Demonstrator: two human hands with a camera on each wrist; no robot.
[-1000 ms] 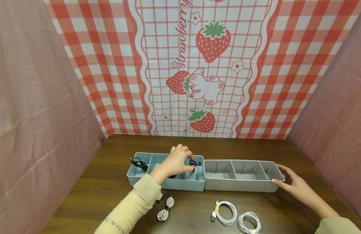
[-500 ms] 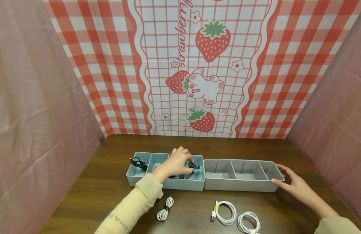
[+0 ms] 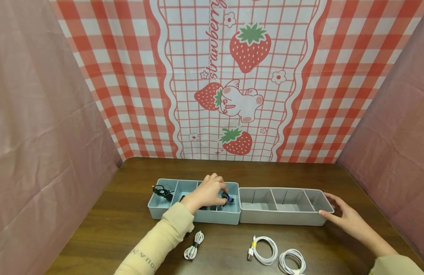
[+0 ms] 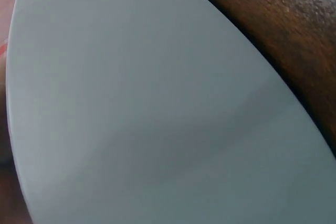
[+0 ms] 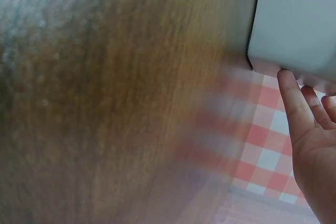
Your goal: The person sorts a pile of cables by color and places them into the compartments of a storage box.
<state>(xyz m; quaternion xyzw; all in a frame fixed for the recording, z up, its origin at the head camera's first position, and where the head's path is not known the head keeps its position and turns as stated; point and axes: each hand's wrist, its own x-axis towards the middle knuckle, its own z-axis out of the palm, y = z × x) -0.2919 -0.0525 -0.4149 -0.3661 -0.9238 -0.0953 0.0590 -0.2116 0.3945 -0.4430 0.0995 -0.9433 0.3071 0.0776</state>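
Note:
My left hand (image 3: pixel 206 191) reaches over the blue divided organizer box (image 3: pixel 215 217) and pinches a bundled dark cable (image 3: pixel 229 198) with a purple part. The bundle is down inside the rightmost compartment, partly behind the fingers. In the left wrist view the blue box's outer wall (image 4: pixel 152 72) fills most of the picture. At the far end of the grey divided organizer box (image 3: pixel 284 218), my right hand (image 3: pixel 346 217) holds the box, its thumb at the front rim and fingers at the back corner. The right wrist view shows those fingers (image 5: pixel 296 108) against the grey wall (image 5: pixel 299 19).
Another black cable bundle (image 3: pixel 162 192) sits in the blue box's leftmost compartment. Dark items in its middle are partly hidden by my left hand. In front of the boxes lie a white cable with a black tie (image 3: pixel 194 246) and two coiled white cables (image 3: pixel 265 250), (image 3: pixel 292 262).
My left hand has sunk slightly with the dark cable, which now sits lower in the blue box's right compartment. The right hand and the grey box stay where they were.

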